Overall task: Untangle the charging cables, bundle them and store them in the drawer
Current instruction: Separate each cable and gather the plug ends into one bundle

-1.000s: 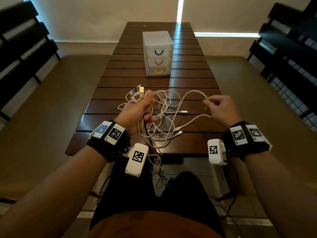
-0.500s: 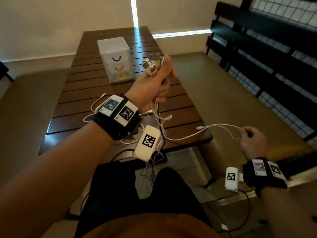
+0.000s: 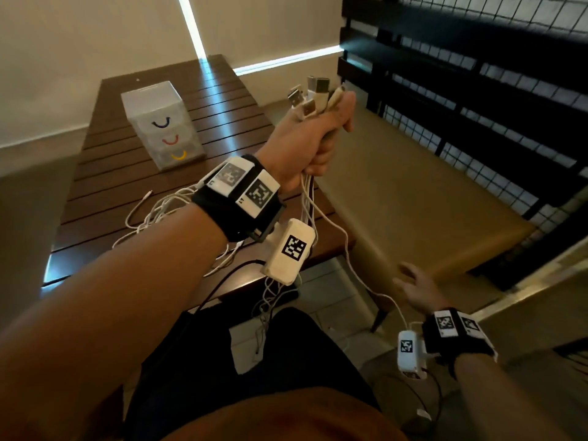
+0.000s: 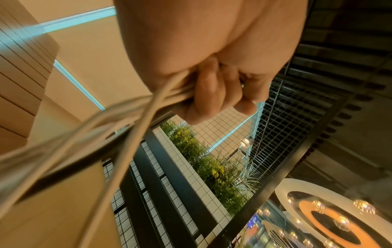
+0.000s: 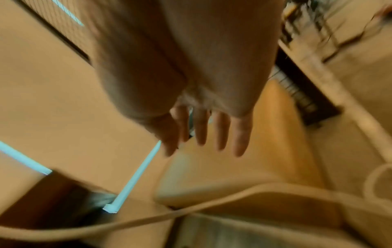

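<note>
My left hand (image 3: pixel 321 135) is raised above the table's right edge and grips a bundle of white charging cables (image 3: pixel 308 198) in its fist. Several USB plugs (image 3: pixel 315 93) stick up out of the fist. The left wrist view shows the fingers (image 4: pixel 212 94) curled round the cords (image 4: pixel 135 114). Loose cable ends (image 3: pixel 149 214) trail over the table behind my forearm. One cord (image 3: pixel 350 265) hangs down toward my right wrist. My right hand (image 3: pixel 413 288) is low on the right with its fingers (image 5: pixel 220 132) straight and spread, holding nothing. The small white drawer unit (image 3: pixel 162 125) stands shut on the table.
The dark slatted wooden table (image 3: pixel 105 186) lies to the left. A tan cushioned bench (image 3: pixel 413 202) runs on the right, in front of a black mesh railing (image 3: pixel 477 100). My dark-clad lap (image 3: pixel 254 361) is below, with cords dangling past the table edge.
My left hand has risen further with the cable bundle. My right hand has let go of the cord it pinched, opened, and dropped lower. The head view has swung right.
</note>
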`<state>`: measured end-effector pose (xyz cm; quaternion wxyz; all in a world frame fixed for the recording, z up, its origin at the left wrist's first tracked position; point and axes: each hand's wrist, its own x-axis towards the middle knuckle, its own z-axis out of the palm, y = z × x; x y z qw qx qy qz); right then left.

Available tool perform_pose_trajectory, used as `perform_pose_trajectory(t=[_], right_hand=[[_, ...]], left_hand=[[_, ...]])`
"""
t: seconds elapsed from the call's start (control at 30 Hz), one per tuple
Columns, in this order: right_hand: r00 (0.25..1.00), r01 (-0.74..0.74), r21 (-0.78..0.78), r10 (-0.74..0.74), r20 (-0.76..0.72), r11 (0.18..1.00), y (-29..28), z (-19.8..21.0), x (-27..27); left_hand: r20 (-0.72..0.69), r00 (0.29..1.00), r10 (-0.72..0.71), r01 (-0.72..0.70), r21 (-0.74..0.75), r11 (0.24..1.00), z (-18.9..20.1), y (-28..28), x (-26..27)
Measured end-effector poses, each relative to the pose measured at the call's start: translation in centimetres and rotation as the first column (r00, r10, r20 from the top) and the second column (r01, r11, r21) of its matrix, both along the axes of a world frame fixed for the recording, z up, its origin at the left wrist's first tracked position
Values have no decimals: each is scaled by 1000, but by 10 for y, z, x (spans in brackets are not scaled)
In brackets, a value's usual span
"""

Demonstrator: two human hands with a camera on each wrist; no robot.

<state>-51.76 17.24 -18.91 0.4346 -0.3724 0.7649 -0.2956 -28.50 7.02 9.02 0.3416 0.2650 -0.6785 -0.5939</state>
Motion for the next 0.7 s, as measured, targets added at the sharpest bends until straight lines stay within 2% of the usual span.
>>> perform_pose_trajectory(t=[0.07,0.1,0.13,0.2,0.27,0.37,0.47,0.53,0.7], right_hand=[[962,-142,-134,168,213,981,-7,25,31],[936,-207,-196,252,246,959,-9,37,48],[918,-265,-248,322,232,932,-12,46,63],[914,-341,-347,395,97,874,-18,56,84],[933,-292,-437,353,64,851,-22,62,88],[950,-35,-468,176,259,883,-25,59,79],[920,149,-396,20,392,906,-24,52,65],[942,142,-405,2,335,903,-25,52,58],[988,6,-431,61,141,902,-37,54,51]], left_hand=[[20,999,-37,37,-25,999,-1,0,-11],[24,998,-50,51,-32,998,-1,1,-17],[30,998,-58,60,-39,997,-1,1,-23],[58,997,-52,57,-78,995,3,-1,-31],[97,995,-18,30,-131,991,7,-6,-33],[73,996,43,-33,-127,991,11,-20,-27],[28,996,82,-79,-99,992,8,-31,-22],[26,996,87,-84,-100,991,6,-32,-24],[74,996,51,-41,-134,990,9,-28,-41]])
